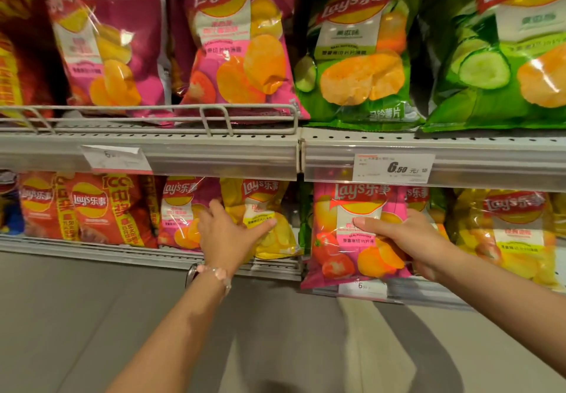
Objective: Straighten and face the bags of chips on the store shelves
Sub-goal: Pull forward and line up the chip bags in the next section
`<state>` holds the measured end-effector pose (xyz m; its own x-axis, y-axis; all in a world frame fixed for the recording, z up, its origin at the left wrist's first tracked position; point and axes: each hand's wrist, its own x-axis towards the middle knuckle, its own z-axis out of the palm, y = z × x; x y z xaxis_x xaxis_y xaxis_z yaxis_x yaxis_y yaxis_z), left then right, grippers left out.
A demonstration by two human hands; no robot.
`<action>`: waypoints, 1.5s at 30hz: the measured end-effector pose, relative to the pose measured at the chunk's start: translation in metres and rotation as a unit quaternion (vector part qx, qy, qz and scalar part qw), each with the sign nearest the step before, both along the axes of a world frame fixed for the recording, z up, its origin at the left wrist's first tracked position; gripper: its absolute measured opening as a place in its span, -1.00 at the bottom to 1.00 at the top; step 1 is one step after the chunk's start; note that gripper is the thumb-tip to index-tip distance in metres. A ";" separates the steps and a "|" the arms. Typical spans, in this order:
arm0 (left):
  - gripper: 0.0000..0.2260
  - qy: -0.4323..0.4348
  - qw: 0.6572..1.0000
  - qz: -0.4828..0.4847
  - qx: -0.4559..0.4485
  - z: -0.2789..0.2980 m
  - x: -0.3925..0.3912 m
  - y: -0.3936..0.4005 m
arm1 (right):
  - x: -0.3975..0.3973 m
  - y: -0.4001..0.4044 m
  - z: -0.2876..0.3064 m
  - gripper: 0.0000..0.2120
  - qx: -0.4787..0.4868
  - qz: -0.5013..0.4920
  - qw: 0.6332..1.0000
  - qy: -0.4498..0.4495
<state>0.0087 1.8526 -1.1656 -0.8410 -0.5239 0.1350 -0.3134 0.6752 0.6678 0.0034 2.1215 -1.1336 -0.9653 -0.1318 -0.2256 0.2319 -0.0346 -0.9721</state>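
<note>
Head view: on lower shelf [147,254], left hand [226,233] at yellow chip bag [263,218], thumb across its front, fingers behind its left edge, gripping it between purple bag [180,209] on left and a gap on right. Right hand [407,239] clamped on pink chip bag [352,233], thumb on the front, bag upright and overhanging the shelf edge. Above, price tag [393,167] on upper shelf rail, green bags [361,55] far right, pink ones left.
</note>
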 end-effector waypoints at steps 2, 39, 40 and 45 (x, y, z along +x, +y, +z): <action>0.09 -0.080 0.992 -0.008 0.097 -0.003 -0.009 -0.006 | -0.002 -0.002 -0.001 -0.72 0.008 -0.008 1.000 -0.004; -0.03 0.018 0.867 -0.191 0.460 0.026 0.049 -0.114 | -0.067 -0.151 -0.024 -0.28 0.291 -0.100 0.951 -0.003; -0.04 0.020 0.867 -0.190 0.460 0.026 0.048 -0.114 | -0.068 -0.153 -0.025 -0.27 0.299 -0.086 0.950 -0.009; -0.14 0.034 0.865 -0.178 0.468 0.028 0.046 -0.112 | -0.068 -0.164 -0.024 -0.21 0.326 -0.047 0.944 -0.034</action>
<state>0.0545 1.7405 -1.1375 -0.9782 -0.1400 -0.1536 -0.1363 -0.1260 0.9826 -0.0649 1.9575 -1.1578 -0.9461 0.1415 -0.2914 0.3204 0.5414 -0.7773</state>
